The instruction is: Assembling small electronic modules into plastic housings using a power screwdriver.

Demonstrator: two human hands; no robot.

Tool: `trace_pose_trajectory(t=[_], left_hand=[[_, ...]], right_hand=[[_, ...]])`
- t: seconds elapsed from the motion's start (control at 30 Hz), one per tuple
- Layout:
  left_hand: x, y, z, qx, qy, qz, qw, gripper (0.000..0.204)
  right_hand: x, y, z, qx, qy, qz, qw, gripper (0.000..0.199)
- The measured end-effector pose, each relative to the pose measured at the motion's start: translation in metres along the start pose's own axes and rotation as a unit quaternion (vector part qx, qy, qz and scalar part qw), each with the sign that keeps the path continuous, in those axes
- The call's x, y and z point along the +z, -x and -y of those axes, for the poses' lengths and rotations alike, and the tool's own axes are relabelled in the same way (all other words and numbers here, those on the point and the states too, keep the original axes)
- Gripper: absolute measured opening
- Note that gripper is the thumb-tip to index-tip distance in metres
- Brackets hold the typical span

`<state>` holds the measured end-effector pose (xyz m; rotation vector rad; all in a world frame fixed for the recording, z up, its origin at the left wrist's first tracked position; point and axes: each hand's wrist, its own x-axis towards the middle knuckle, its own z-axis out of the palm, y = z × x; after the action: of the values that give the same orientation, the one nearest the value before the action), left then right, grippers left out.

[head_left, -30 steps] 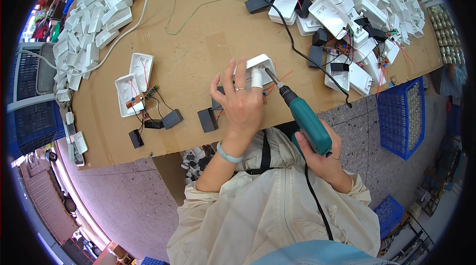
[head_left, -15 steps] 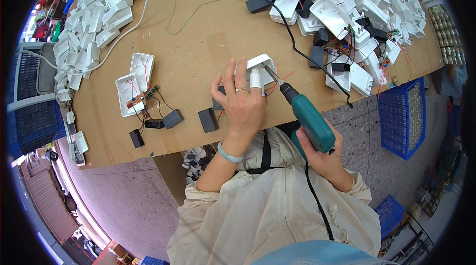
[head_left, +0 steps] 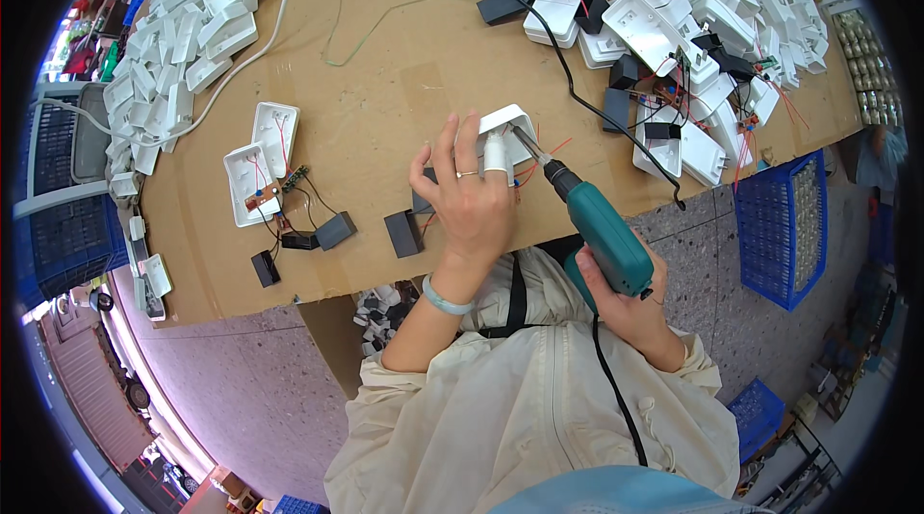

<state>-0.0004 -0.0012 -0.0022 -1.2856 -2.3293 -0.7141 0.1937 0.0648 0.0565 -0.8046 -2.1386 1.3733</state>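
One green power screwdriver sits in the closed fingers of the right hand, its bit reaching into a white casing on the counter, while the left hand, fingers spread, lies against that casing, whether gripping it one cannot tell, near a dark box.

1 tabletop — 2 hands, 1 ring, 1 pale-blue wristband, 1 green power screwdriver — 2 big heaps of white casings
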Motion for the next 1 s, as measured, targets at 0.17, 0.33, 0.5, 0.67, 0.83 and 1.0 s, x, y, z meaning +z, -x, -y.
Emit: trace_pose_trajectory(t=[0.17,0.33,0.5,0.67,0.83,1.0], left_hand=[[-0.0003,0.0022,0.002,0.006,-0.016,0.005,1.0,0.032],[-0.0002,0.0018,0.0029,0.008,-0.022,0.004,1.0,0.034],[-0.0004,0.0015,0.0024,0.009,-0.021,0.008,1.0,0.036],[0.0002,0.0017,0.0023,0.011,-0.025,0.004,1.0,0.036],[0.0007,0.0016,0.002,0.01,-0.022,0.001,1.0,0.038],[0.0006,0.0013,0.0018,0.01,-0.029,0.003,1.0,0.039]], right_hand=[[-0.0011,-0.0024,0.0038,0.0,0.028,0.006,1.0,0.02],[-0.0012,-0.0019,0.0066,0.022,0.021,0.018,0.999,0.02],[-0.0021,0.0008,0.0068,0.042,0.011,0.015,0.999,0.02],[-0.0004,0.0003,0.0039,0.011,0.013,0.0,1.0,0.02],[-0.0006,0.0,0.0031,0.008,0.022,0.005,1.0,0.021],[0.0001,0.0001,0.0015,0.003,0.022,0.004,1.0,0.021]])
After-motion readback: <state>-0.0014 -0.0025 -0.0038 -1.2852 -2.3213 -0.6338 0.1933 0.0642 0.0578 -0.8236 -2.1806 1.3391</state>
